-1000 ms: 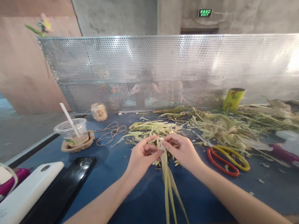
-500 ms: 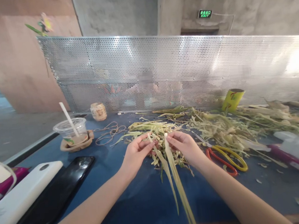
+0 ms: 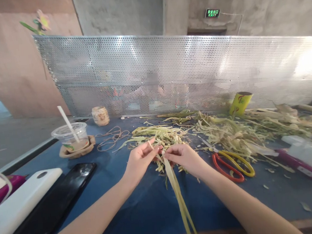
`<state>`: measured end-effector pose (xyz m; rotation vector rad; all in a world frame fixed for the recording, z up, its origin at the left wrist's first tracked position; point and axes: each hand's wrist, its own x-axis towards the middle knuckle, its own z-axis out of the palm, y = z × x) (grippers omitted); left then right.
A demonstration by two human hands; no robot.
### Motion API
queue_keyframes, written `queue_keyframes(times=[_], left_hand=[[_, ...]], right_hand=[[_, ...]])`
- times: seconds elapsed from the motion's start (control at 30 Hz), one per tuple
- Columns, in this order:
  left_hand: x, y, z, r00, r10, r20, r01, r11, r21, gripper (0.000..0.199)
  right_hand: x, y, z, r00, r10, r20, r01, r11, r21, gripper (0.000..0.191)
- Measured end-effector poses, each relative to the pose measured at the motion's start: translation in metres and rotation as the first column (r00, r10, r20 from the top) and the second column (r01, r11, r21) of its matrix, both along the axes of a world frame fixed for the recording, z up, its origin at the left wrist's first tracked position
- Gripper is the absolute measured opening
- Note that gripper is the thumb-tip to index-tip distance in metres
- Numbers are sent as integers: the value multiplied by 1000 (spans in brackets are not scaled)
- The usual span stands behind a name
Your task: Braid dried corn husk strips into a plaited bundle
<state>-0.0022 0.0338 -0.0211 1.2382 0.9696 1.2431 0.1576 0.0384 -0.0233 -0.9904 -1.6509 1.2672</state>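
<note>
Over a heap of cut husk scraps [image 3: 171, 134], both hands meet near the middle of the blue table. My left hand [image 3: 143, 156] is closed, pinching a thin pale husk strip [image 3: 151, 145] whose tip sticks up past the fingers. Pressed close beside it, my right hand [image 3: 182, 156] pinches the white end of a longer corn husk strip [image 3: 175, 188]. That strip hangs down toward the table's front edge, with a narrower piece alongside it. Where the two strips meet, the fingers partly hide them. Scissors [image 3: 232, 165] with red and yellow handles lie right of my right hand.
At left are a plastic cup [image 3: 71, 133] with a straw, a string [image 3: 112, 138], a black phone [image 3: 56, 202] and a white power bank [image 3: 24, 206]. A husk pile [image 3: 222, 129] and a yellow tube [image 3: 240, 103] stand right, before a perforated metal screen [image 3: 168, 72].
My right hand has moved left and slightly down to my left hand, bringing its husk strip along. The two strips, apart before, now come together at the fingertips.
</note>
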Motion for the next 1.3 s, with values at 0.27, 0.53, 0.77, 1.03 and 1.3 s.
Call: queue_keyframes(times=[0.27,0.53,0.77,1.03,1.3], left_hand=[[0,-3,5,994,-49,100,56,996,-75,49],[-6,-3,7,995,28,94,-19,996,-89,54],[-6,-3,6,990,46,133,-26,989,-148,55],[-9,-3,6,991,2,136,15,992,-128,63],[-9,-5,9,996,-10,90,19,995,-102,70]], right_hand=[[3,1,1,994,-28,-110,10,986,-164,23],[11,-5,15,996,-76,-56,78,996,31,24],[9,-20,21,966,155,206,-183,975,123,23],[14,-8,16,979,45,200,-73,988,134,23],[18,-5,17,984,23,178,-33,998,50,22]])
